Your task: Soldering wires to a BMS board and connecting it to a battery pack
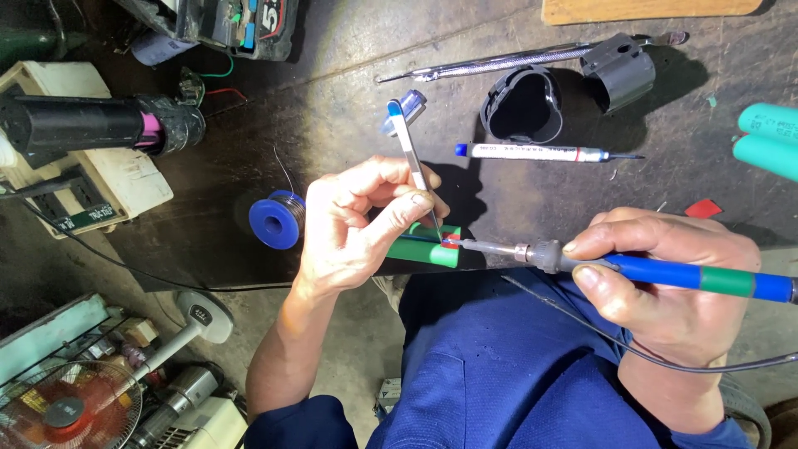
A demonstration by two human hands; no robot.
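Fingers (pixel 399 212) of the left hand (pixel 353 229) pinch tweezers (pixel 413 158), tips down on the red end of a green battery cell (pixel 432 247) at the tabletop (pixel 332 108) edge. Right hand (pixel 657 274) is closed round a blue soldering iron (pixel 665 273), tip touching the same spot. Joint looks mid-solder, not finished. Solder spool (pixel 277 220) sits just left. Black open housing (pixel 522 106) looks empty; two more cells (pixel 769 137) lie far right.

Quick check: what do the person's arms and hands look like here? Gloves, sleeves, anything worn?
No gloves: both the left hand and the right hand are bare, with no rings or watch visible. The left forearm is bare up to a blue sleeve bunched near the elbow. A blue cuff shows at the right wrist. The sleeves match the blue work clothing.
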